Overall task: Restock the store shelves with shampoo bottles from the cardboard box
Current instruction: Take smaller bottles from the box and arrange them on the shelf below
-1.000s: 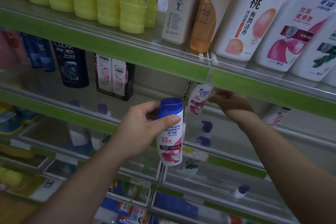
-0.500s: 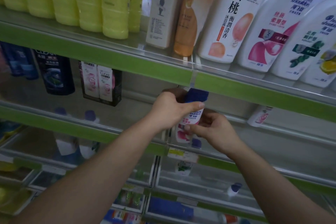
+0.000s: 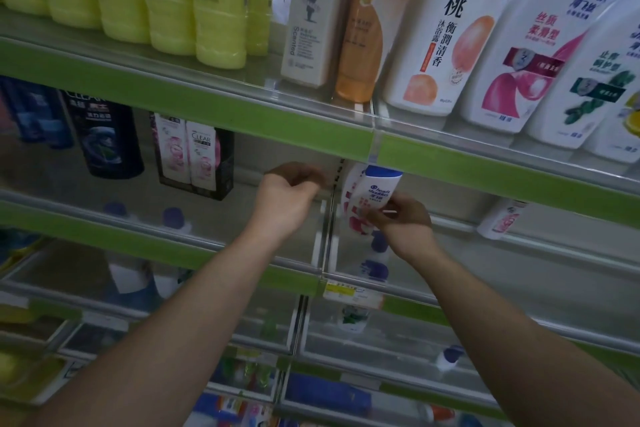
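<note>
From where I stand, 2 bare arms are all that shows of the person. The left forearm (image 3: pixel 194 315) and right forearm (image 3: pixel 519 340) are uncovered from the near edge of view up to the wrists, both lean and smooth. The left hand (image 3: pixel 287 196) and right hand (image 3: pixel 403 227) are bare too, knuckles faintly ridged in the dim light.
</note>
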Action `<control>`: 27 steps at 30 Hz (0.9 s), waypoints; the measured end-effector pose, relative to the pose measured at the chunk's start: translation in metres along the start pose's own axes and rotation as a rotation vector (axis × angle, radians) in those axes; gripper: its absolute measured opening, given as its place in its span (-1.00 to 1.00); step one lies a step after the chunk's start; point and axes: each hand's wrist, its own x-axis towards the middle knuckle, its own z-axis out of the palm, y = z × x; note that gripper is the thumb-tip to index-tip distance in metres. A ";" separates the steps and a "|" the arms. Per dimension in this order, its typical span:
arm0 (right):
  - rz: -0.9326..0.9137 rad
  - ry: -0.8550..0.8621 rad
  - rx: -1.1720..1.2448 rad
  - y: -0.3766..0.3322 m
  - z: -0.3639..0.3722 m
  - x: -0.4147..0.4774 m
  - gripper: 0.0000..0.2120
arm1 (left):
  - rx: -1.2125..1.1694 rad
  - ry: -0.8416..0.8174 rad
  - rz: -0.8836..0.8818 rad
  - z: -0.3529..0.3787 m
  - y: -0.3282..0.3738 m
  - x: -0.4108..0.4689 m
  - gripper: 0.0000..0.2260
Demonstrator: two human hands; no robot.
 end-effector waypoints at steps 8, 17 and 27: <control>0.039 0.032 0.100 0.002 0.016 -0.002 -0.60 | -0.039 0.082 0.017 -0.017 -0.006 -0.001 -0.81; 0.077 0.038 0.222 -0.001 0.019 -0.008 -0.66 | -0.057 0.093 0.006 -0.010 -0.015 -0.001 -0.79; 0.058 0.064 0.117 0.002 0.023 -0.007 -0.69 | -0.064 0.064 -0.059 0.008 -0.021 -0.008 -0.85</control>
